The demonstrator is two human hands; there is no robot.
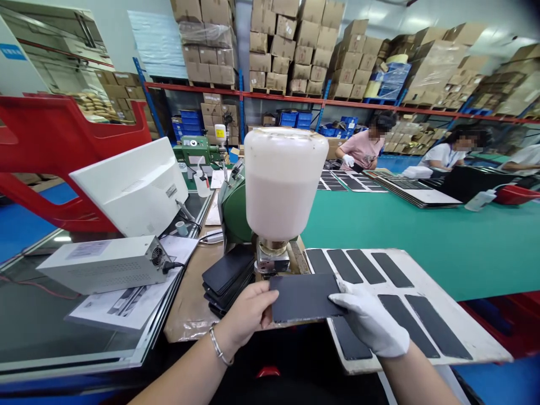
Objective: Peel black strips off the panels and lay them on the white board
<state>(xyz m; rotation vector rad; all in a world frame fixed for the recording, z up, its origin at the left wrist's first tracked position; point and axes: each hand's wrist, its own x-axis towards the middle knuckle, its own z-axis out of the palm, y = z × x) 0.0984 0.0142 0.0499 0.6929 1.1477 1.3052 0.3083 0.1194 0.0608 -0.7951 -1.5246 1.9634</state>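
Note:
A thin black rectangular panel [307,298] is held level between both hands, just in front of the machine's metal head [272,260]. My left hand [252,308], bare with a bracelet at the wrist, pinches its left end. At its right end my right hand [371,319], in a white glove, grips with the thumb on top. Above the metal head stands a large translucent bottle [284,185] partly filled with pale liquid. A stack of similar black panels [231,273] lies to the left. On the right, a white board [459,315] carries several black panels in rows.
A grey power box [105,264] and a white monitor [135,188] stand on the left, near a red chair [63,152]. Across the green table [379,225], people sit by panel stacks and a squeeze bottle [481,199]. Racks of cartons line the back.

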